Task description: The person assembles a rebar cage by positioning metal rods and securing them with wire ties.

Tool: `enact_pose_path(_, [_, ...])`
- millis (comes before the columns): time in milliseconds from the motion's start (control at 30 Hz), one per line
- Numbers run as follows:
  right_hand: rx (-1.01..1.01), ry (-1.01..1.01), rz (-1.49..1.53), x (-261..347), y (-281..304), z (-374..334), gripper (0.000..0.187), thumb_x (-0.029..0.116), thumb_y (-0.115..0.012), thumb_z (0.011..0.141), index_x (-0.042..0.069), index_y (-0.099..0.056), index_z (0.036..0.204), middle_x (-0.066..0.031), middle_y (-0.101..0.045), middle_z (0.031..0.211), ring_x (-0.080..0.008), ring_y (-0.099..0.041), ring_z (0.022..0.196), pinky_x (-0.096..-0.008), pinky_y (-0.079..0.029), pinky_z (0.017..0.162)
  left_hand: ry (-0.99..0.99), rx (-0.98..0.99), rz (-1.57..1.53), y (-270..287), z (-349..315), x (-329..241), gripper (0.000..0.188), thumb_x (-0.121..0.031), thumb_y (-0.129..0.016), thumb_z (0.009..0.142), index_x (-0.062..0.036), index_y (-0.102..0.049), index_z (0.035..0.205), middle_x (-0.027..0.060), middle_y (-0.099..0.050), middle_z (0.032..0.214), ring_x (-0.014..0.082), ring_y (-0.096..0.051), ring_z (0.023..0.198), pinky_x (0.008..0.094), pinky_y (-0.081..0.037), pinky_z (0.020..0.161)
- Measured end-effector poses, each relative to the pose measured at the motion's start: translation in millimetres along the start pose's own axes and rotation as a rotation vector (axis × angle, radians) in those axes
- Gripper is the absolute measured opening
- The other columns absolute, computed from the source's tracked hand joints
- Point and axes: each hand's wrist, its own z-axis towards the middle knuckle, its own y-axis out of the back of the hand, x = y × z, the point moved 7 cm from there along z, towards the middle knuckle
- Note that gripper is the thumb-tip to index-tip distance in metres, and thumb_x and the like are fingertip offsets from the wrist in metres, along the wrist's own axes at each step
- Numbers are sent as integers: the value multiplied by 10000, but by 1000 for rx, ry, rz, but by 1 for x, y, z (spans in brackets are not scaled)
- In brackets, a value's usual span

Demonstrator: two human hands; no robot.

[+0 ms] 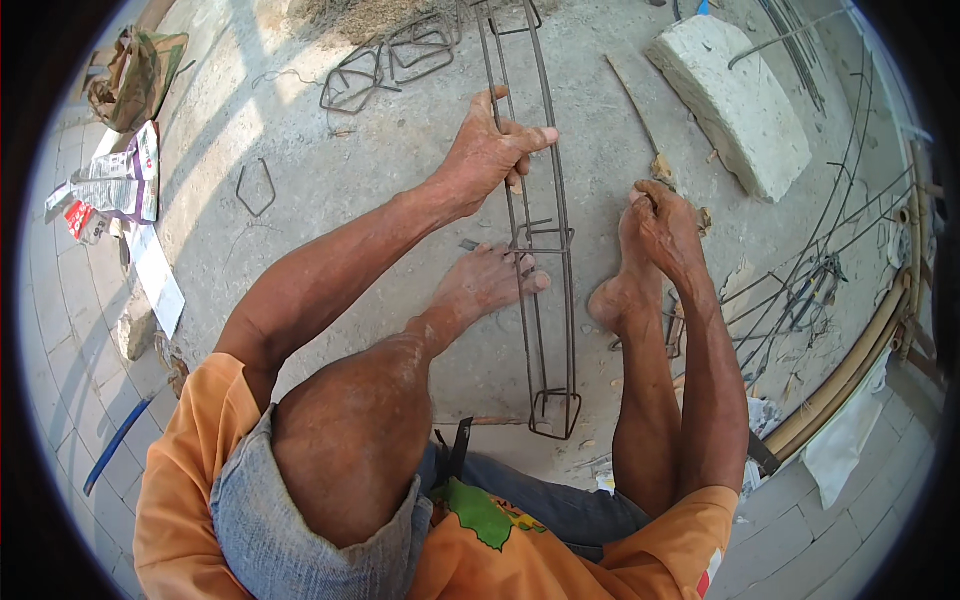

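A long, narrow rebar cage [571, 330] stretches from the far edge toward my body, its thin rods joined by bent stirrups. My left hand [490, 155] grips its upper part, the thumb across the right rod and fingers around the left rods. My left foot [490, 280] lies beside and partly under the cage. To the right, my right hand [668, 225] is down by my right foot [628, 270], its fingers closed together; whatever they hold is hidden. Just beyond those fingers lies a thin rod with a yellowish end [636, 110].
Several bent stirrups [385, 65] lie at the far left of the concrete floor, with one loose stirrup [256, 188] nearer. A pale concrete block [735, 105] rests at the far right. Long rebars [830, 225] and bamboo poles [850, 390] line the right side; empty packets [120, 185] lie left.
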Motion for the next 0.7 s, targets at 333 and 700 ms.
enact_pose_path(333, [-423, -229, -410, -106, 75, -3, 346, 203, -564, 893, -5, -631, 1160, -244, -612, 1131, -400, -605, 1016, -451, -481, 876, 64, 212, -58, -20, 18, 7, 475, -189, -450, 993, 9, -239, 1370, 192, -628, 995, 159, -635, 725, 280, -529, 542])
enact_pose_path(700, [-74, -83, -606, -83, 12, 31, 333, 265, -587, 857, 48, -624, 1107, -213, -590, 1118, -375, -592, 1067, -584, -430, 893, -3, 268, 66, -40, 29, -6, 437, -255, -504, 985, 23, -358, 1289, 175, -648, 922, 160, -641, 670, 286, -539, 543])
